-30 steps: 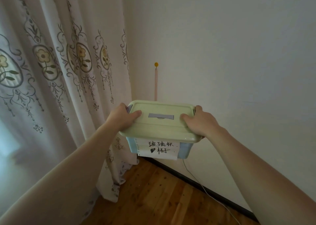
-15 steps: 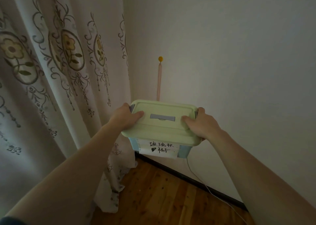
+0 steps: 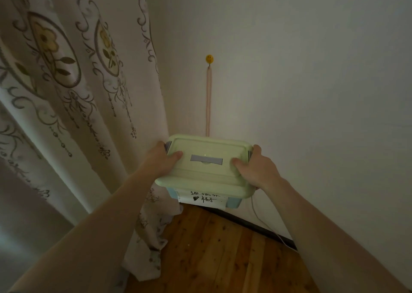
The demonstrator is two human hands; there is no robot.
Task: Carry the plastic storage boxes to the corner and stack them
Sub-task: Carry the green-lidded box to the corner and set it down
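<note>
I hold one plastic storage box [image 3: 206,170] in the air in front of the room corner. It has a pale green lid with a grey handle recess, a light blue body and a white handwritten label on its near side. My left hand [image 3: 159,159] grips the lid's left end, thumb on top. My right hand [image 3: 256,170] grips the right end the same way. The box is level, above the wooden floor [image 3: 211,254]. No other storage box is in view.
A patterned curtain [image 3: 73,96] hangs on the left, its hem touching the floor beside the box. A white wall [image 3: 312,92] on the right carries a yellow hook [image 3: 209,58] with a pink cord. A white cable [image 3: 267,228] runs along the dark skirting board.
The box and both hands have moved closer to the corner and sit lower against the wall; the view has tilted down a little. Both grips are unchanged.
</note>
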